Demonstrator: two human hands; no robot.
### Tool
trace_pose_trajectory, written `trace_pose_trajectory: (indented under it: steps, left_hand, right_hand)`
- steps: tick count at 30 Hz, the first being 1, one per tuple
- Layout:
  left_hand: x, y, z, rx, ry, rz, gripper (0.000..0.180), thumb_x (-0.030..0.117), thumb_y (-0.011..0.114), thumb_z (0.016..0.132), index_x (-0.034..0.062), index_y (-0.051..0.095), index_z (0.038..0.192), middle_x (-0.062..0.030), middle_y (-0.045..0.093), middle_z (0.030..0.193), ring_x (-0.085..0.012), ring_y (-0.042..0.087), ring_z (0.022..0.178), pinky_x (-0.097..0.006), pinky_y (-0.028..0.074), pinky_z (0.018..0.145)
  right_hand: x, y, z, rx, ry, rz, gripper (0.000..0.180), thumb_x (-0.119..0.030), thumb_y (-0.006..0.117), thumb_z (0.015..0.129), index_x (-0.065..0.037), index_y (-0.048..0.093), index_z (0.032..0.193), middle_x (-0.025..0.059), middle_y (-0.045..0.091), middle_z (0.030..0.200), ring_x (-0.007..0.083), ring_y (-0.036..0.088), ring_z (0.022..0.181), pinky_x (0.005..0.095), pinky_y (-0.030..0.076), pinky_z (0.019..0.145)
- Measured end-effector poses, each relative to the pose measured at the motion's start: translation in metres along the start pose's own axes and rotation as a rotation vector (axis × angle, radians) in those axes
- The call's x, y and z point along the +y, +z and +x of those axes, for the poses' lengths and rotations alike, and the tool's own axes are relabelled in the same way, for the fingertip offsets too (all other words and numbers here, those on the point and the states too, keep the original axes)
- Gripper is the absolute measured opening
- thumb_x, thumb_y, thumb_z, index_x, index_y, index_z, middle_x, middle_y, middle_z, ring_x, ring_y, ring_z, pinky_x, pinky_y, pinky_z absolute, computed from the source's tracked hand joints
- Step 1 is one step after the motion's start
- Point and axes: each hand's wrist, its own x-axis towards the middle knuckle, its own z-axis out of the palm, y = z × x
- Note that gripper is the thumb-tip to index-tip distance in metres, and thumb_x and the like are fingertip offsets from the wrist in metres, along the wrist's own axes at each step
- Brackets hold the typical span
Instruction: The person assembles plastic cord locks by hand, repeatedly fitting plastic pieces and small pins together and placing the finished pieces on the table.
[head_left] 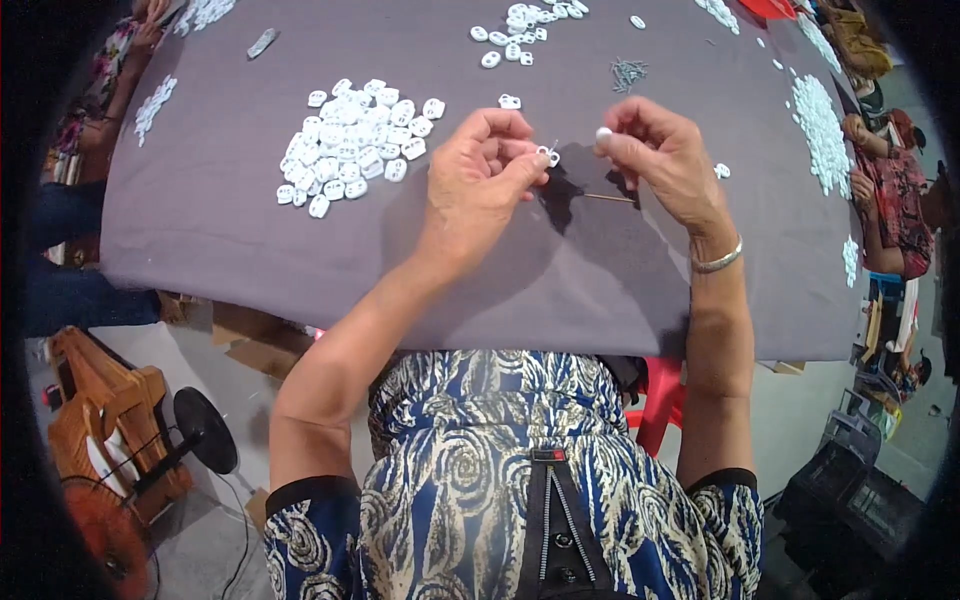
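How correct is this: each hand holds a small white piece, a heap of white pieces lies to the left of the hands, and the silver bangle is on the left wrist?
Only the side is wrong: the head view shows the silver bangle on the right wrist. The left hand and right hand do each hold a small white piece, and the heap lies to their left.

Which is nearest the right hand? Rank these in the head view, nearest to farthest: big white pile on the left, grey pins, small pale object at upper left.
From the right hand:
1. Grey pins, just beyond it.
2. Big white pile, left of the left hand.
3. Small pale object, farther off at upper left.
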Motion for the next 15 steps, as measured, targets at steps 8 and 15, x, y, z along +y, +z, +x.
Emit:
trace_pose_trajectory:
  steps: [8,15]
  left_hand:
    - [0.002,0.0,0.0,-0.024,-0.051,0.034,0.024,0.004,0.064,0.085,0.0017,0.053,0.106,-0.0041,0.059,0.088,-0.0087,0.06,0.074,-0.02,0.049,0.062]
    - [0.0,0.0,-0.001,-0.049,-0.064,0.036,0.026,0.003,0.065,0.084,0.0019,0.053,0.107,-0.0035,0.059,0.086,-0.0084,0.059,0.073,-0.02,0.048,0.061]
  right_hand:
    - [0.002,0.03,0.006,0.031,0.065,0.331,0.016,-0.015,0.06,0.091,-0.002,0.062,0.099,0.0012,0.064,0.079,0.0022,0.054,0.063,0.0156,0.045,0.054]
    - [0.002,0.031,0.005,0.05,0.039,0.306,0.015,-0.016,0.06,0.09,-0.002,0.065,0.096,0.0002,0.064,0.078,0.0018,0.053,0.062,0.0156,0.044,0.054]
